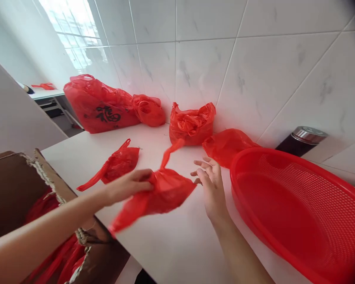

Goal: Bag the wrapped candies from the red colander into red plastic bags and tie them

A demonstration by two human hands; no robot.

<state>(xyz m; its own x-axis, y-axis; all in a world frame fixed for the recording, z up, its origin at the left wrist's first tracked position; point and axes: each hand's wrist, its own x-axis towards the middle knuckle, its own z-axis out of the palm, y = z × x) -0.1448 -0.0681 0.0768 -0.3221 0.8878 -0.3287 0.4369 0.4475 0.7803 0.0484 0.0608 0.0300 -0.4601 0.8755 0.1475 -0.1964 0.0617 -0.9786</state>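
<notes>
My left hand is closed on a crumpled red plastic bag and holds it just above the white counter. One handle of that bag sticks up toward the wall. My right hand hovers beside the bag with its fingers spread, holding nothing. A second flattened red bag lies on the counter behind my left hand.
A large red mesh basket fills the right side. More red bags sit against the tiled wall, with a big printed red sack at the far left. A torn cardboard box holding red bags stands lower left. A dark steel-capped flask stands behind the basket.
</notes>
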